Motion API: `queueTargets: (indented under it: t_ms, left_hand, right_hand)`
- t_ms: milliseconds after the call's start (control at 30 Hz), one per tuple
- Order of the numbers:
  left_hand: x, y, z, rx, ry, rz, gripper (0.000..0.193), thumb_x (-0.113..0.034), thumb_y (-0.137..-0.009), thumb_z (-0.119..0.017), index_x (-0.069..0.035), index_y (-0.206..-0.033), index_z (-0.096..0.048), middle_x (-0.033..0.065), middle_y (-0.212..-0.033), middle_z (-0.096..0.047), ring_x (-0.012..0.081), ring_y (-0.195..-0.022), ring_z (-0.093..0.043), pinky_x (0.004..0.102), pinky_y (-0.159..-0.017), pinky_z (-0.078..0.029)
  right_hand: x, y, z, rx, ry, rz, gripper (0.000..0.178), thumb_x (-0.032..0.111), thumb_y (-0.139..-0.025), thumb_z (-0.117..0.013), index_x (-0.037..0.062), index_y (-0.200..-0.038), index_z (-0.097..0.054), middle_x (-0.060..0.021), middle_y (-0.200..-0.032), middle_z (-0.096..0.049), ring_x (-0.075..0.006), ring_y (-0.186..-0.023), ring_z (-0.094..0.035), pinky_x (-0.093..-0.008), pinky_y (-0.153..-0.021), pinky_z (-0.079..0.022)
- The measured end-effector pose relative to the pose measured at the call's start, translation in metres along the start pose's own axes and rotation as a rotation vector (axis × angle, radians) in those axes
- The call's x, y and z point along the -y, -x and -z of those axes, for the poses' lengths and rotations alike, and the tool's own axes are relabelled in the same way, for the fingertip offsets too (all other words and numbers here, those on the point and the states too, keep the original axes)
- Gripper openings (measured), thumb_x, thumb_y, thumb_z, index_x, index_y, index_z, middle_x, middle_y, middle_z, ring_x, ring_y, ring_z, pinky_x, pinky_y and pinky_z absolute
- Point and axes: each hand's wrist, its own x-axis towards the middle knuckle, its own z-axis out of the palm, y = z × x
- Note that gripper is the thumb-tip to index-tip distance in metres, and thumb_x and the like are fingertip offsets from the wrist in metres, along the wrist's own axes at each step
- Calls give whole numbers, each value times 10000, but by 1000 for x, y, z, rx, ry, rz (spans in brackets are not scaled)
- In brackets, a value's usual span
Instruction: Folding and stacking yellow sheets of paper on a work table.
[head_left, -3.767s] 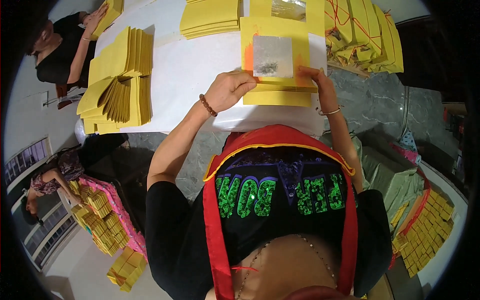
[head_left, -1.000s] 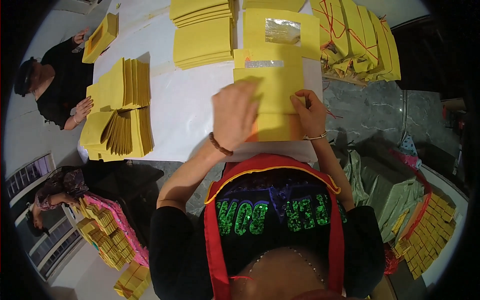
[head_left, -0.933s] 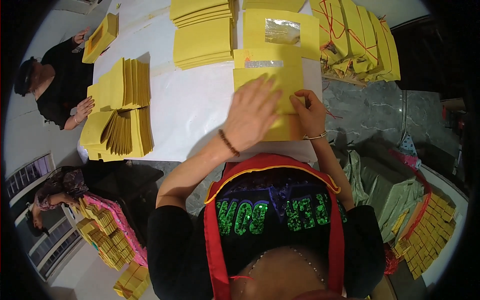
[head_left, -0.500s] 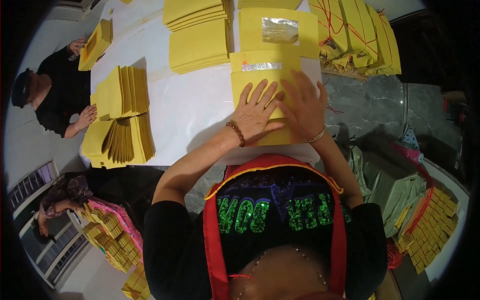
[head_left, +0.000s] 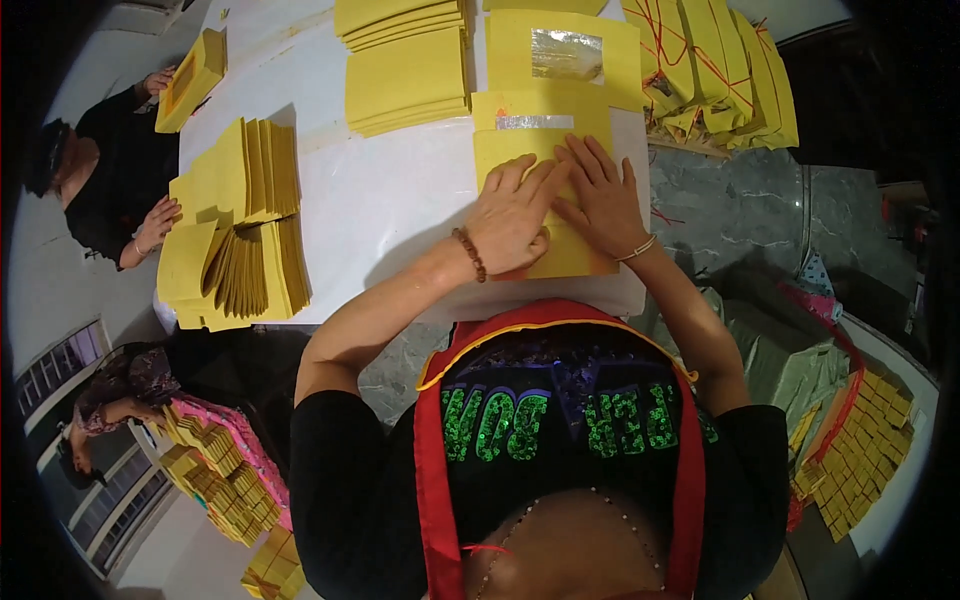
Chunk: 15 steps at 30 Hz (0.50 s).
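Note:
A yellow paper sheet (head_left: 500, 148) with a narrow silver strip near its far end lies at the table's near edge, in front of me. My left hand (head_left: 508, 218) rests on its left half, palm down, fingers bent and thumb tucked lower. On the right half my right hand (head_left: 606, 210) lies flat with fingers stretched out and thumb reaching toward the left hand. The two hands meet or nearly meet at the middle. Just beyond lies a stack of yellow sheets (head_left: 507, 50) with a silver square on top. Paper under my palms is hidden.
Stacked yellow sheets (head_left: 405, 85) stand far left of the sheet, and folded yellow bundles (head_left: 215, 190) at the table's left edge. A person in black (head_left: 110, 190) handles paper there. Red-tied yellow bundles (head_left: 715, 75) sit at far right. Wrapped boxes (head_left: 765, 350) stand right of me.
My left hand's fingers have gone from spread to bent and closer together. My right hand has settled flat on the sheet, slightly lower. The whole view has shifted a little.

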Motion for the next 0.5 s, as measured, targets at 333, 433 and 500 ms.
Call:
queueTargets:
  t_ms: [333, 433, 500]
  left_hand:
    - [-3, -10, -21, -32, -493, -1, 613, -41, -678, -574, -21, -1270, -415, 140, -1134, -510, 321, -1018, -486, 411, -816, -435]
    - [1, -12, 3, 25, -282, 51, 496, -35, -704, -547, -39, -1198, -503, 129, -1073, -566, 315, -991, -529, 406, -790, -461]
    - [9, -14, 37, -34, -67, 0, 434, -33, -722, -525, -46, -1156, -542, 142, -1058, -594, 324, -997, -544, 405, -801, -470]
  right_hand:
    - [-49, 2, 26, -66, -1446, -328, 510, 162, -886, -522, 85, -1351, -327, -67, -1334, -420, -168, -1231, -385, -346, -977, -344]
    - [-38, 29, 18, -358, -1387, -535, 425, 185, -886, -544, 75, -1284, -440, -69, -1184, -555, -162, -1130, -497, -287, -921, -382]
    - [-35, 44, 10, -342, -1385, -820, 374, 206, -878, -564, 85, -1227, -503, -57, -1127, -583, -159, -1078, -529, -296, -871, -409]
